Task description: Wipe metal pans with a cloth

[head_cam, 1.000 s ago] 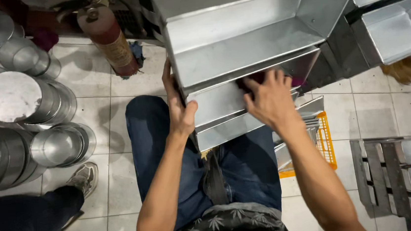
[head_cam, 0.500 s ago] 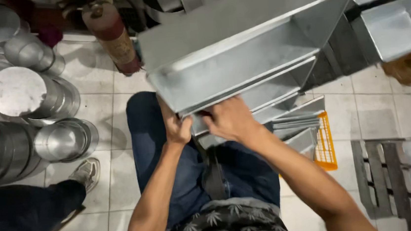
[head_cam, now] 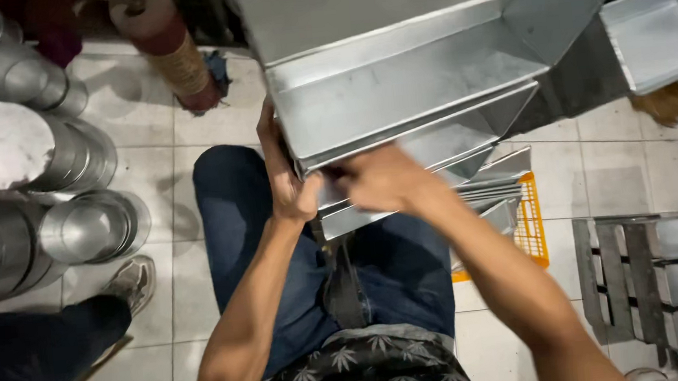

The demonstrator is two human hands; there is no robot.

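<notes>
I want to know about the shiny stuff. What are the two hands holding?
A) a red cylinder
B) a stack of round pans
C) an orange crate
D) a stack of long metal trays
D: the left hand and right hand grip the near end of the stacked rectangular metal trays.

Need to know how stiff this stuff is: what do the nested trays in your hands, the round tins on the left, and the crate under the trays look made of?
Nested trays: thin folded sheet metal, dull grey, likely galvanised, with creased corners. Round tins: shinier sheet metal with bright reflections. Crate: probably plastic, orange lattice.
</notes>
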